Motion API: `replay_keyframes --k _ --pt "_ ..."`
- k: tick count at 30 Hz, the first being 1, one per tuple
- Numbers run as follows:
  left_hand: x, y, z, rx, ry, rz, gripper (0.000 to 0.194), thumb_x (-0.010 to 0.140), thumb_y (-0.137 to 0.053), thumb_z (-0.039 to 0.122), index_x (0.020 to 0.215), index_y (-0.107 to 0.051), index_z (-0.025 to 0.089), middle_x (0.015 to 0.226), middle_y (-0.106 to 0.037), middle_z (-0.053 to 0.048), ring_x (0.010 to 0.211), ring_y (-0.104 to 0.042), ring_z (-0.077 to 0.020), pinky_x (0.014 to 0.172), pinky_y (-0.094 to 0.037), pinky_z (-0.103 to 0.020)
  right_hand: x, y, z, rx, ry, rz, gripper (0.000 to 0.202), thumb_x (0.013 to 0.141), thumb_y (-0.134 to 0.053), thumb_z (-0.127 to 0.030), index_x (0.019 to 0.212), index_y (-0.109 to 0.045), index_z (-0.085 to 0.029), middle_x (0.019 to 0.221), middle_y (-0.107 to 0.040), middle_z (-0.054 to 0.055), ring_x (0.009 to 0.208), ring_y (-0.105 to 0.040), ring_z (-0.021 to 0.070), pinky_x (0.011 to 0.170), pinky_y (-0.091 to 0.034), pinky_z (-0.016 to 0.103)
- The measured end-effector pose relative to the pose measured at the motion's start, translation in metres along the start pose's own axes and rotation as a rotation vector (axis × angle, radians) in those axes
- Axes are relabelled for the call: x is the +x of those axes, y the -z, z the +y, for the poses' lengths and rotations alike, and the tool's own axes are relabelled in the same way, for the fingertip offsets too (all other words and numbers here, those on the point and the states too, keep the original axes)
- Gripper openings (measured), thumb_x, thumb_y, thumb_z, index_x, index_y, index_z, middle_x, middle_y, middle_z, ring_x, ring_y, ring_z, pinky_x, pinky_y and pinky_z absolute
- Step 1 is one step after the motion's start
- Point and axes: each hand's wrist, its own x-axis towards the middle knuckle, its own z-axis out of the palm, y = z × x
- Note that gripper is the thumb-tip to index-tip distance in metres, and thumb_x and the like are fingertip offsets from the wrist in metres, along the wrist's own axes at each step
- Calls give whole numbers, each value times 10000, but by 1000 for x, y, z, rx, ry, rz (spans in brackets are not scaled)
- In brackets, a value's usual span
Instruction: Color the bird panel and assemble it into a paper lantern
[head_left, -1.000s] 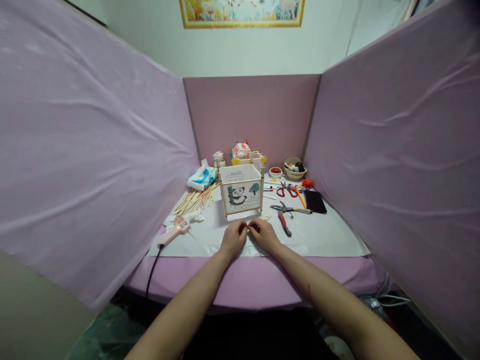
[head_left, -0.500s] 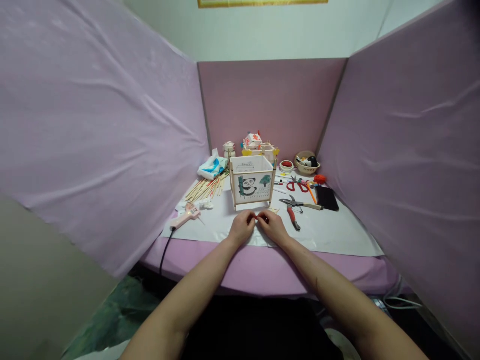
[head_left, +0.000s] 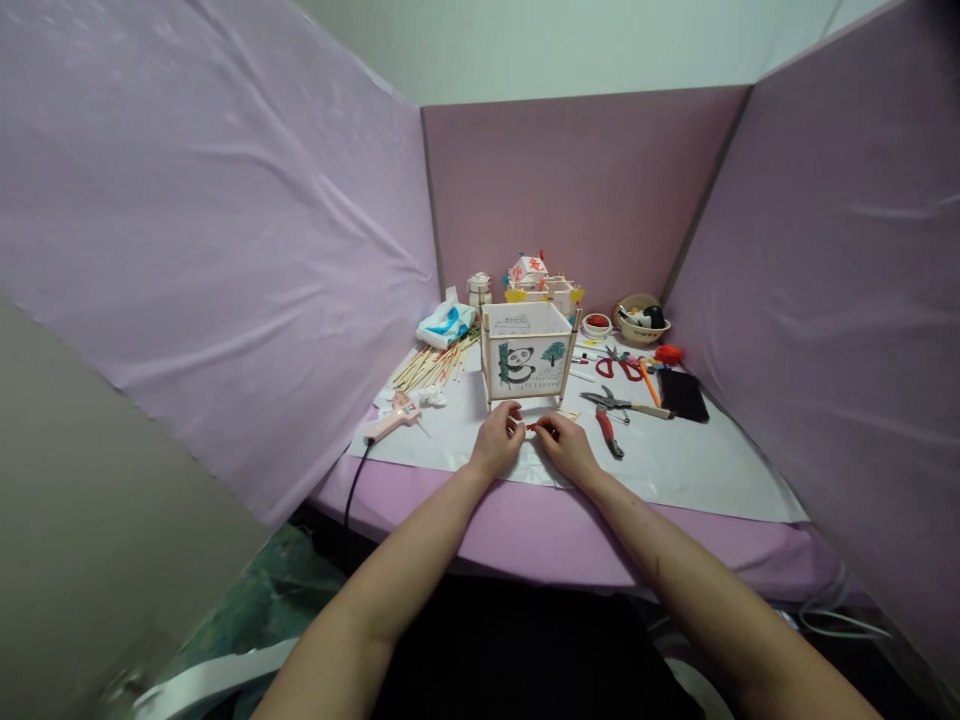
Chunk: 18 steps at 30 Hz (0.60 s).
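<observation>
A small red piece (head_left: 532, 427), too small to make out clearly, shows between my two hands near the table's front edge. My right hand (head_left: 568, 446) pinches its end between thumb and fingertips. Beside it, to the left, my left hand (head_left: 498, 442) has its fingers curled but parted, with the thumb close to the red piece. Just behind both hands stands a square lantern-like box (head_left: 526, 372) of white panels in a thin wooden stick frame. Its front panel carries a drawn panda and a tree.
A pink hot glue gun (head_left: 397, 415) and wooden sticks (head_left: 431, 368) lie left. Pruning shears (head_left: 609, 410), red-handled scissors (head_left: 621, 368), a black flat object (head_left: 683, 395) and a basket (head_left: 643, 328) are right. Behind stand a jar (head_left: 478, 290) and a decorated model (head_left: 544, 285). Pink cloth panels enclose the table.
My left hand's fingers have parted and drawn slightly away from the right hand, showing more of the red piece. The camera view has swung a little to the left.
</observation>
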Motion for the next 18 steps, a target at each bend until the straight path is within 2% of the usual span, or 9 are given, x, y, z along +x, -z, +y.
replay_keyframes --k 3,5,7,9,11,13,15,16,18 --pt "4 25 0 82 47 87 348 872 -594 123 1211 -550 192 1033 -673 -39 803 -656 -132 749 -531 -255 -1 1 0 3 -4 4 176 899 -531 -302 825 -653 -198 781 -663 31 718 -587 186 702 -428 308" --pt "6 58 -7 179 123 202 354 901 -521 115 1247 -531 188 1133 -648 -86 988 -647 -184 884 -513 -318 -1 1 0 4 -8 6 178 899 -527 -297 817 -652 -200 779 -669 31 711 -587 186 692 -424 306" --pt "5 99 -21 305 235 294 372 880 -513 88 1242 -542 167 1230 -605 -148 1192 -563 -269 1017 -441 -426 -1 1 0 7 -10 6 171 894 -532 -293 811 -652 -202 780 -675 32 706 -587 188 686 -422 306" --pt "0 137 -39 426 367 318 342 831 -623 127 1172 -598 140 1274 -574 -217 1280 -476 -385 1051 -368 -560 -1 1 1 10 -11 7 162 886 -539 -286 807 -654 -203 786 -681 35 710 -590 190 690 -422 307" --pt "-6 165 -58 505 475 279 277 780 -737 197 1034 -654 125 1211 -605 -244 1244 -486 -441 1026 -354 -627 -1 0 1 11 -11 7 161 885 -536 -276 810 -657 -203 794 -685 39 721 -594 194 696 -423 310" --pt "-10 177 -73 530 520 208 221 811 -747 250 975 -666 125 1125 -653 -171 1156 -571 -361 1005 -415 -576 -1 -1 1 12 -11 4 166 892 -528 -272 817 -660 -203 809 -690 41 730 -597 195 699 -425 311" --pt "-12 178 -83 534 516 171 234 899 -684 335 1025 -660 139 1112 -663 -92 1086 -615 -260 985 -464 -499 -1 -1 1 11 -7 4 166 896 -528 -270 824 -662 -204 817 -691 40 730 -598 192 698 -428 309" --pt "-13 176 -86 532 503 171 244 921 -658 347 1048 -659 139 1102 -665 -83 1068 -622 -244 980 -470 -483 0 -1 1 10 -6 6 163 895 -530 -267 824 -662 -204 815 -690 38 727 -598 191 697 -429 308" --pt "-16 171 -86 517 467 205 240 932 -619 302 1083 -667 122 1062 -675 -119 1065 -620 -274 984 -455 -488 0 0 1 5 -5 13 154 890 -533 -254 821 -661 -204 802 -684 36 722 -596 189 693 -428 305"
